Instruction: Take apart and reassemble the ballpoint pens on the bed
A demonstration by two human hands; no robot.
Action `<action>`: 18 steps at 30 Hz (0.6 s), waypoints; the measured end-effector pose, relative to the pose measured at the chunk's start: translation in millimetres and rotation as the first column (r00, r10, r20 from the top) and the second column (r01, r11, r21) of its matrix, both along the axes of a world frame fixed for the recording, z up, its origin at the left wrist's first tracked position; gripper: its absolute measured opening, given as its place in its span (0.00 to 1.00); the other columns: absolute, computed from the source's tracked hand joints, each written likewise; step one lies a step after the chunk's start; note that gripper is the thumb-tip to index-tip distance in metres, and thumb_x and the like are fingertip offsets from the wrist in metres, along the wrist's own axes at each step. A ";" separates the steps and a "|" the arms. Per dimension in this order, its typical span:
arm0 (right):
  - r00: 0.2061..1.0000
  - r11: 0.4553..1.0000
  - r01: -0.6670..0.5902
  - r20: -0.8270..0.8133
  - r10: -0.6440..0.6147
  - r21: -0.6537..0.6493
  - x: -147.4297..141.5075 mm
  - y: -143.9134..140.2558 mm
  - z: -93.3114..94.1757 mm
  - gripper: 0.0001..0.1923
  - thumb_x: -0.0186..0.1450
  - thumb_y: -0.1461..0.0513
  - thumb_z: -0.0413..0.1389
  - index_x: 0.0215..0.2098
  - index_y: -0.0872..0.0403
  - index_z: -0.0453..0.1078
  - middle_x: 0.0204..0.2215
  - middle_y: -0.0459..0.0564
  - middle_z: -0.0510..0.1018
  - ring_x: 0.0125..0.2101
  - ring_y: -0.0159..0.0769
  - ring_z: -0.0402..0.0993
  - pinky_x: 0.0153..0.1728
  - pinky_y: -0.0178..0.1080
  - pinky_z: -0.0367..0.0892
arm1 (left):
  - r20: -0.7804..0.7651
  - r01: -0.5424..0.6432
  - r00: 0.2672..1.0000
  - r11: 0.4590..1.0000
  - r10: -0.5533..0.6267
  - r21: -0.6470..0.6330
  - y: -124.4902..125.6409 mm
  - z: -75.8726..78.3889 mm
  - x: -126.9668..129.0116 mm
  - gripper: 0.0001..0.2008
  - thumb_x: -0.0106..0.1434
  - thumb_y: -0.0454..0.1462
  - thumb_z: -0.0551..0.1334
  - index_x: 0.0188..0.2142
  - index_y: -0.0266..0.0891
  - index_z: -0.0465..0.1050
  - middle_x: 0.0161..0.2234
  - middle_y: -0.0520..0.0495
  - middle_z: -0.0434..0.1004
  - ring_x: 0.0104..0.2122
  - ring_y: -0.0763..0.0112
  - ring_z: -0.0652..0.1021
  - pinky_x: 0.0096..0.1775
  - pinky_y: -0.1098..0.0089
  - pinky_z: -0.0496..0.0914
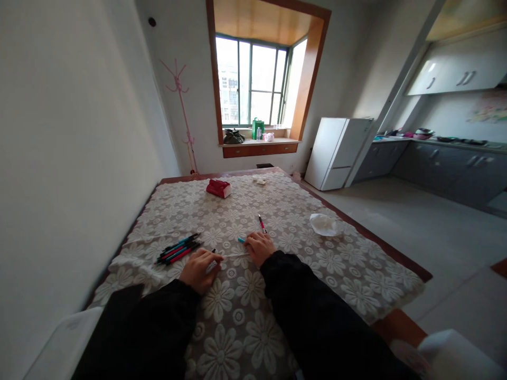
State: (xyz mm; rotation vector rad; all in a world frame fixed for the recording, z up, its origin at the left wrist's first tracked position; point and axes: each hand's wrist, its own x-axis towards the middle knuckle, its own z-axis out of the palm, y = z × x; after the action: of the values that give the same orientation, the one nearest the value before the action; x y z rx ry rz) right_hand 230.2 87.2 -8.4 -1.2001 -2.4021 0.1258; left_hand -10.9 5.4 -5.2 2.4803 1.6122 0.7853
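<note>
My left hand (pixel 201 270) is low over the flowered tablecloth, its fingers closed round a pen part; a dark tip (pixel 214 250) and a pale clear piece show at the fingers. To its right, my right hand (pixel 260 248) pinches a small light-blue pen piece (pixel 241 240), mostly hidden by the fingers. Just beyond the right hand lies a red and black pen (pixel 262 222), its near end close to the knuckles. A pile of black, red and blue pens (pixel 178 250) rests left of my left hand.
The tablecloth (pixel 332 261) covers a brown-edged table. A red tissue pack (pixel 218 188) lies towards the far side, with a crumpled white scrap (pixel 260 180) beside it. Nearer, on the right, is a white plastic bag (pixel 324 225). A wall borders the table's left side.
</note>
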 end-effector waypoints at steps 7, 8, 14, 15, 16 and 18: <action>0.990 0.991 -0.129 -0.054 0.130 0.031 -1.0 -0.5 -5.8 0.07 0.60 0.61 0.57 0.37 0.49 0.73 0.45 0.46 0.74 0.47 0.39 0.66 0.51 0.44 0.54 | -0.018 -0.122 0.992 0.992 0.123 0.030 -8.8 9.6 6.8 0.08 0.54 0.37 0.64 0.36 0.46 0.76 0.41 0.49 0.77 0.46 0.59 0.71 0.46 0.57 0.65; 0.988 0.989 -0.141 -0.055 0.143 0.034 -1.1 -1.0 -6.2 0.07 0.59 0.61 0.58 0.37 0.49 0.74 0.45 0.46 0.74 0.47 0.40 0.66 0.52 0.45 0.54 | -0.016 -0.124 0.992 0.992 0.124 0.031 -9.0 9.3 7.1 0.07 0.55 0.37 0.64 0.35 0.46 0.76 0.41 0.49 0.77 0.46 0.59 0.71 0.46 0.57 0.65; 0.983 0.984 -0.176 -0.049 0.178 0.038 -0.6 -1.7 -6.6 0.05 0.57 0.62 0.61 0.33 0.49 0.73 0.48 0.46 0.73 0.51 0.42 0.63 0.54 0.47 0.51 | 0.004 -0.122 0.993 0.992 0.122 0.041 -7.4 7.1 6.7 0.03 0.56 0.38 0.64 0.30 0.46 0.77 0.39 0.49 0.78 0.45 0.60 0.71 0.45 0.58 0.65; 0.982 0.983 -0.180 -0.046 0.181 0.033 -0.6 -1.5 -6.4 0.05 0.57 0.63 0.60 0.33 0.49 0.73 0.49 0.46 0.73 0.51 0.42 0.63 0.54 0.47 0.52 | 0.013 -0.132 0.991 0.990 0.132 0.045 -7.1 7.1 6.4 0.03 0.56 0.38 0.64 0.30 0.46 0.77 0.39 0.49 0.78 0.45 0.60 0.72 0.45 0.57 0.65; 0.982 0.983 -0.180 -0.046 0.181 0.028 -0.7 -1.4 -6.2 0.05 0.57 0.63 0.60 0.33 0.49 0.73 0.49 0.46 0.73 0.51 0.42 0.64 0.54 0.47 0.52 | 0.025 -0.147 0.989 0.988 0.146 0.052 -6.7 7.2 5.9 0.03 0.56 0.38 0.64 0.30 0.46 0.78 0.39 0.49 0.78 0.44 0.60 0.72 0.45 0.57 0.66; 0.983 0.984 -0.175 -0.050 0.176 0.021 -1.0 -1.3 -5.6 0.04 0.58 0.64 0.60 0.32 0.49 0.73 0.49 0.46 0.73 0.51 0.42 0.64 0.54 0.48 0.52 | 0.048 -0.182 0.983 0.980 0.179 0.073 -5.8 6.9 4.5 0.04 0.57 0.38 0.63 0.30 0.46 0.78 0.38 0.48 0.78 0.44 0.60 0.72 0.45 0.58 0.66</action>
State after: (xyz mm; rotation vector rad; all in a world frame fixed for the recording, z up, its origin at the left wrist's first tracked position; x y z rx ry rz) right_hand 229.2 85.9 -14.1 -0.9640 -2.4559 0.1895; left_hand -6.4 -0.4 1.7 2.3741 1.8463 0.9319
